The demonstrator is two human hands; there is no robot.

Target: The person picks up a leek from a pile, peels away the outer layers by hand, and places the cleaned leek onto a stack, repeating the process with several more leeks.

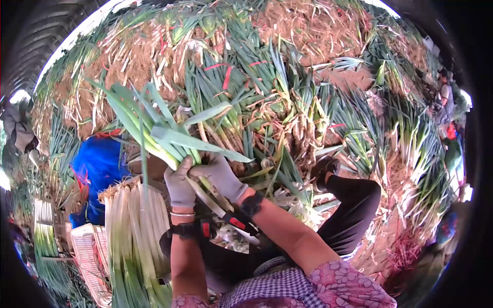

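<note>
My left hand (179, 184), in a grey glove, is closed around the stalk of a large green onion (164, 149) in front of my lap. Its broad green leaves fan out up and to the left. Right beside it, my gloved right hand (222, 177) is closed on the same plant, fingers bent. A pale stem (208, 197) runs down from between the hands toward my lap. Left of my left forearm lies a thick stack of green onions (137, 226), white stems and trimmed roots at the far end, green leaves toward me. The fingertips are partly hidden by leaves.
A white plastic crate (88, 251) stands by the stack, with a bright blue bundle (100, 161) beyond it. Heaps of loose green onions (215, 87), some with red ties, cover the soil ahead. My bent leg (354, 200) is at right. Another person (444, 100) is far right.
</note>
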